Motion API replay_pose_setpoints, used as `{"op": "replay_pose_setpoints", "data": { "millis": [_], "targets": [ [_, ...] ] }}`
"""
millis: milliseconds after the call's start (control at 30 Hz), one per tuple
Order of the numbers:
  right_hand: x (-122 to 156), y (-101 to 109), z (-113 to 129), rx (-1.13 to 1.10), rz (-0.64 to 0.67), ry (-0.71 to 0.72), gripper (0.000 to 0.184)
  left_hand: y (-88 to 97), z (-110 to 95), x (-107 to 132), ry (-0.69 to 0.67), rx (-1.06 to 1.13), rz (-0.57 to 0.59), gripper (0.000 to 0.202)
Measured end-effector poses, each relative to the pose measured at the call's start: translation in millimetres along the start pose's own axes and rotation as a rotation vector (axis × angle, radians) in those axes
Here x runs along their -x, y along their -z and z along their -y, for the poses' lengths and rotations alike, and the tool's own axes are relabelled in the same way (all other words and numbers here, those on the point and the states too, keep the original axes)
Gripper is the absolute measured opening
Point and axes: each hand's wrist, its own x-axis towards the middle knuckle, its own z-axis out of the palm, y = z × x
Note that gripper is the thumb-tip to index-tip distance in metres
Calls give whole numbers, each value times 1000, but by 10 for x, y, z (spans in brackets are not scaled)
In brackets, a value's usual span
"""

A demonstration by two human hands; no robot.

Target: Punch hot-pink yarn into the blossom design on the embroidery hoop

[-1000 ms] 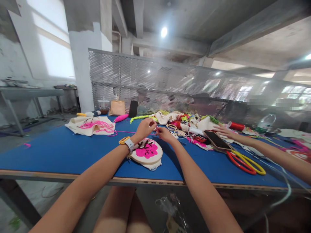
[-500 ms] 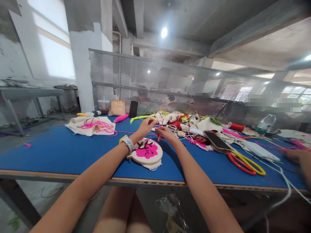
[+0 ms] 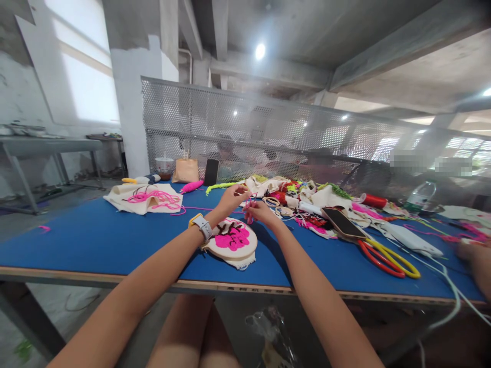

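Observation:
My left hand (image 3: 235,198) and my right hand (image 3: 256,210) are close together above the far edge of an embroidery hoop (image 3: 245,251). Pink yarn (image 3: 199,208) runs over the table from the left towards my fingers. Both hands are closed, pinching at the strand; any small tool in my right fingers is too small to make out. The hooped white cloth bears a bright pink stitched shape (image 3: 232,238) with dark branch-like lines. It lies flat on the blue table (image 3: 153,245), partly behind my left wrist.
White cloth with loose pink yarn (image 3: 153,200) lies at left. On the right are a heap of scraps and yarn (image 3: 307,197), a phone (image 3: 342,222), red-and-yellow scissors (image 3: 391,258), a white power bank (image 3: 414,240) and cables. Another person's hand (image 3: 477,253) is at far right.
My two hands have shifted only slightly at the fingertips, with the pink strand now standing up between them. The other person's hand at far right has moved a little. The hoop stays put.

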Motion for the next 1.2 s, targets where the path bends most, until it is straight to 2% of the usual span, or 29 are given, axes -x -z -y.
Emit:
{"op": "replay_pose_setpoints", "data": {
  "millis": [133,267,500,800,933,1067,1200],
  "targets": [
    [-19,-6,-7,13,-10,9,20,16,-58,18,-67,-70,25,21],
    [-26,2,-8,13,-17,25,20,15,-56,47,-79,-119,74,20],
    [-40,12,-24,-6,-30,33,21,-7,44,13,12,-115,87,21],
    [-7,18,4,-33,-58,-12,22,80,12,-31,120,5,97,26],
    [14,29,29,-55,-71,-17,22,123,16,-35,69,-34,160,24],
    [32,56,56,-81,-81,-19,22,165,17,-38,-43,-140,228,23],
    [50,70,89,-114,-78,-11,21,171,15,-12,-144,-317,227,22]
  ]
}}
